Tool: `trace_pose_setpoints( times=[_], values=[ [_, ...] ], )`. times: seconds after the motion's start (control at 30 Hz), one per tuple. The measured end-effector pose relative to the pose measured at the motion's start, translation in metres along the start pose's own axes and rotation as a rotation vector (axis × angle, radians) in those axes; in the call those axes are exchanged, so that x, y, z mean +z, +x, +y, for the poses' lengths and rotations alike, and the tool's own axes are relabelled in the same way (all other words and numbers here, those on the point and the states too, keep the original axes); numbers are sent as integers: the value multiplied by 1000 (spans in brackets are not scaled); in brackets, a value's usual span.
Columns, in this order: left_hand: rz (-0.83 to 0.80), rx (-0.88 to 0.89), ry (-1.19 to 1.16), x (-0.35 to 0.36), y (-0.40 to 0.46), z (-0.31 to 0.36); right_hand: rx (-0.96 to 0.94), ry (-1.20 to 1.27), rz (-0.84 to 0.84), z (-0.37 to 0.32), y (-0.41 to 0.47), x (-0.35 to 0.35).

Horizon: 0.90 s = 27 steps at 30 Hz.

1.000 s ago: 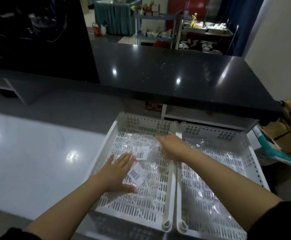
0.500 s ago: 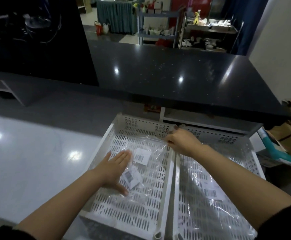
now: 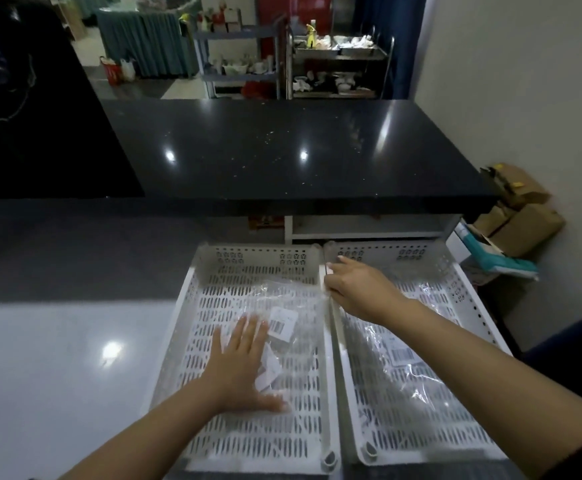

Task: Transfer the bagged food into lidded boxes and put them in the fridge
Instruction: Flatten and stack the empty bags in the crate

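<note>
A clear bag (image 3: 282, 327) with barcode labels lies flat in the left tray (image 3: 192, 292). The left hand (image 3: 244, 362) presses it, fingers straight. The right hand (image 3: 355, 289) pinches the bag's far corner at the rim between trays. Another bag (image 3: 400, 372) lies in the right tray (image 3: 473, 306). Both trays sit on the white table (image 3: 57, 375).

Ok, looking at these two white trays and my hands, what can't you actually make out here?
- Head view: right hand fingertips curl over the rim between the trays; what they pinch is hidden.
- Left hand covers part of the clear bag in the left tray.
- Barcode label print is too small to read.
- Whether the bag in the right tray holds food: glare hides it.
- No fridge or lidded boxes in frame.
</note>
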<state>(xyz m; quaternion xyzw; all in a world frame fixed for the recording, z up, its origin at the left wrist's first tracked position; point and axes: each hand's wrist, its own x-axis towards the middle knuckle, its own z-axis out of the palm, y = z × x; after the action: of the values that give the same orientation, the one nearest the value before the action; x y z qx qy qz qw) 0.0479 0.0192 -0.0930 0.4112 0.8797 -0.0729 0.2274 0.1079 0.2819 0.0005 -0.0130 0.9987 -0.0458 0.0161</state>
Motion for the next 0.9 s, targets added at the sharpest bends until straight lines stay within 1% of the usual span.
trace_pose_setpoints(
  times=[0.2,0.33,0.4,0.47,0.53,0.57,0.63,0.73,0.83,0.9],
  values=[
    [12,63,-27,3,-6,-6,123,10,-23,-2,-10,13],
    [18,70,-40,1,-16,-20,301,61,-33,-2,-10,10],
    [20,51,-70,-4,-17,-27,354,96,-31,-5,-14,10],
    [58,16,-134,-12,-13,-33,391,155,-9,-11,-20,9],
    [112,-7,-261,-24,-5,-38,400,183,23,-18,-26,13],
    [141,-2,-314,-31,1,-40,404,193,31,-21,-29,17],
    [190,24,-343,-46,14,-43,437,217,18,-27,-33,24],
    [192,44,-400,-65,31,-41,541,303,-1,-34,-34,33],
    [166,38,-506,-76,40,-35,589,493,74,-38,-31,39],
    [177,14,-597,-81,43,-33,601,555,120,-40,-29,41]
  ],
)
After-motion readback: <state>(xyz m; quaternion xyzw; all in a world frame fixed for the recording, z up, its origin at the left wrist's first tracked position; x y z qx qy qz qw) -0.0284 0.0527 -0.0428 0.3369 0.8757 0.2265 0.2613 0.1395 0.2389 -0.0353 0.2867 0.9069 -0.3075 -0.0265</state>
